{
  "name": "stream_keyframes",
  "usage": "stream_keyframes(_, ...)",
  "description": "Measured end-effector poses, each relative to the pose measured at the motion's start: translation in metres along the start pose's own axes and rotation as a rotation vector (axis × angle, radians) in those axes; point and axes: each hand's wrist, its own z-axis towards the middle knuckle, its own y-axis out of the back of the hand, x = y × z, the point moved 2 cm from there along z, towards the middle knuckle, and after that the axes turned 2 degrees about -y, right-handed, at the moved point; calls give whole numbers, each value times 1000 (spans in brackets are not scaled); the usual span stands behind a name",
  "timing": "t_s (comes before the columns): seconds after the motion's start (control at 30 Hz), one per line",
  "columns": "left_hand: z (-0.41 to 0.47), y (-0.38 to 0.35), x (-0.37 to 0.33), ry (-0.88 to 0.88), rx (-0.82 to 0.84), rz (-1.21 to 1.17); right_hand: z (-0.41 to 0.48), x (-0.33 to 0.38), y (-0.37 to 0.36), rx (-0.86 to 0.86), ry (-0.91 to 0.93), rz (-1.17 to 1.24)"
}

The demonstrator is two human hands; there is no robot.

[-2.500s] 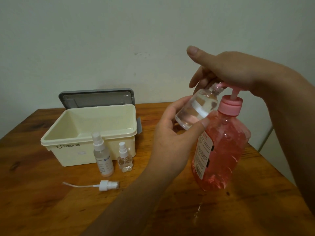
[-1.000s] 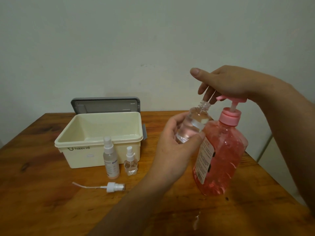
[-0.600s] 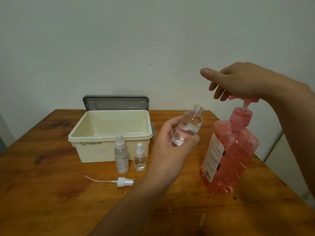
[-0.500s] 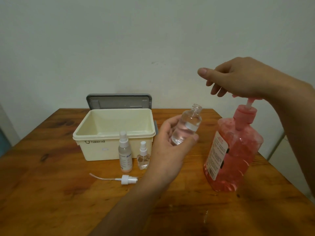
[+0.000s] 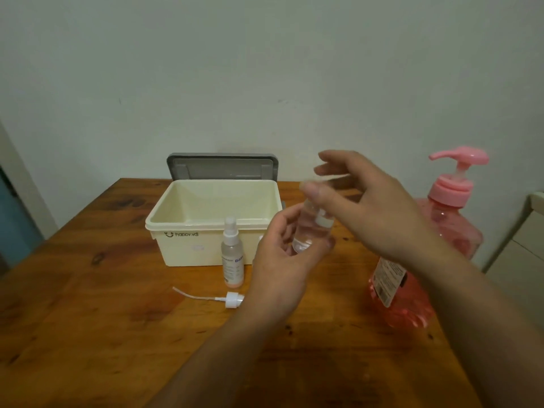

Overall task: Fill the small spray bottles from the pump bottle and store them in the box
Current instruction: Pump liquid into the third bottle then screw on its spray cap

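My left hand (image 5: 279,260) grips a small clear bottle (image 5: 309,234) without a cap, held upright above the table. My right hand (image 5: 362,207) hovers over the bottle's mouth with its fingers loosely spread, blurred, holding nothing. The pink pump bottle (image 5: 426,260) stands at the right, partly behind my right forearm. A loose white spray head (image 5: 232,299) with its long tube lies on the table. One capped spray bottle (image 5: 232,254) stands in front of the cream box (image 5: 176,231). A second small bottle there is hidden behind my left hand.
The cream box is open, and its grey lid (image 5: 222,166) leans on the wall behind it. The wooden table (image 5: 88,334) ends close to the pump bottle on the right, where a pale cabinet (image 5: 527,254) stands.
My right hand has left the pump head and moved left over the clear bottle. The pump head has sprung up. My left hand has drawn the bottle away from the nozzle.
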Motion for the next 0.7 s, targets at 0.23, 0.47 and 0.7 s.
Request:
stream_keyframes(0.23, -4, 9, 7, 8, -16, -34, -25, -27, -34, 46, -55, 189)
stream_keyframes(0.47, -8, 12, 20, 28, -21, -69, -34, -39, -50, 50, -70, 298)
stream_keyframes(0.7, -15, 25, 29, 64, -32, 76, -36, -45, -59, 79, -62, 371)
